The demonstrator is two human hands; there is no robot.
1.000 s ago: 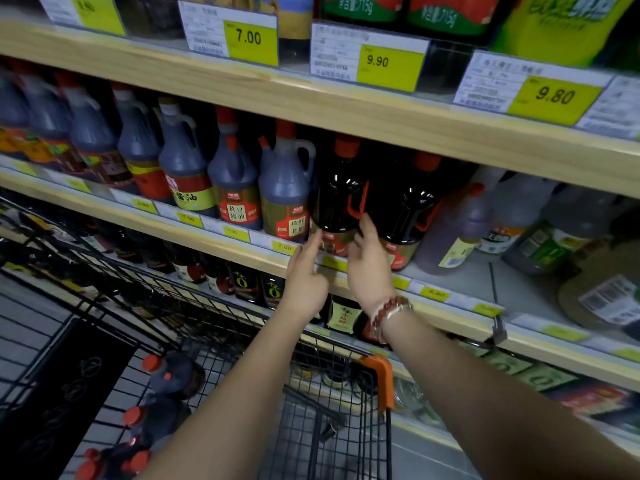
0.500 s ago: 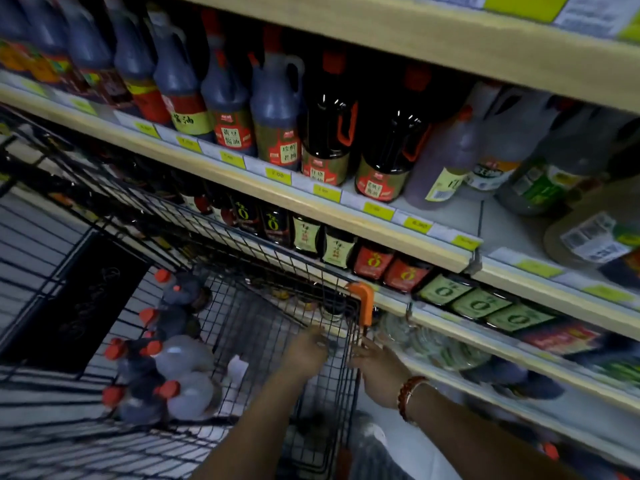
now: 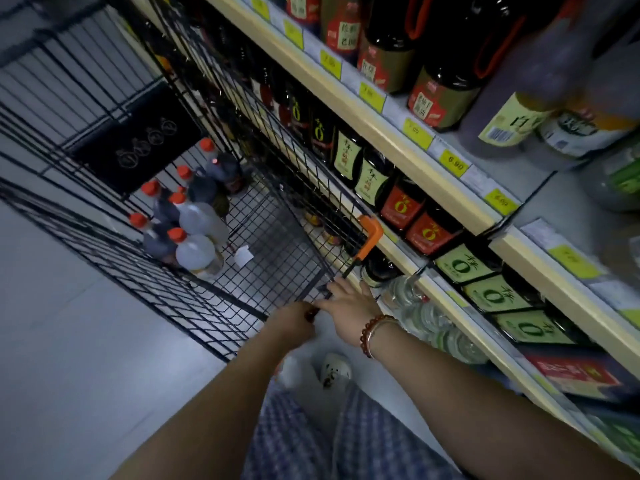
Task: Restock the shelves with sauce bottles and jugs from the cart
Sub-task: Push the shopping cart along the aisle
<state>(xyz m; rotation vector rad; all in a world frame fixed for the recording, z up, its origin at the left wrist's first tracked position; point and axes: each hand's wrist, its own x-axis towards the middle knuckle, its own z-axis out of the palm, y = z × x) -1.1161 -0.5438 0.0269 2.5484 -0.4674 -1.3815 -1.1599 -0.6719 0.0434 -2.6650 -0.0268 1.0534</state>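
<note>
The black wire cart point(image 3: 277, 216) stands against the shelves, its near corner capped in orange point(image 3: 371, 233). At its far end stand several jugs with orange caps, some dark point(image 3: 204, 188) and some clear point(image 3: 195, 252). My left hand point(image 3: 294, 323) curls round the cart's near rim bar. My right hand point(image 3: 349, 306), a bead bracelet on its wrist, lies on the same bar just below the orange corner, fingers fairly straight. Dark sauce jugs point(image 3: 446, 88) line the wooden shelf point(image 3: 381, 133) at upper right.
Smaller sauce bottles with green and red labels point(image 3: 401, 202) fill the shelf below, and clear bottles point(image 3: 426, 317) lie on the lowest one. The cart's near half holds only a small white tag point(image 3: 244, 255). Grey floor point(image 3: 69, 341) spreads to the left. My shoe point(image 3: 334, 368) is under the hands.
Both hands left the dark jugs on the shelf and dropped to the cart's near rim. My view swung down and tilted toward the cart and floor.
</note>
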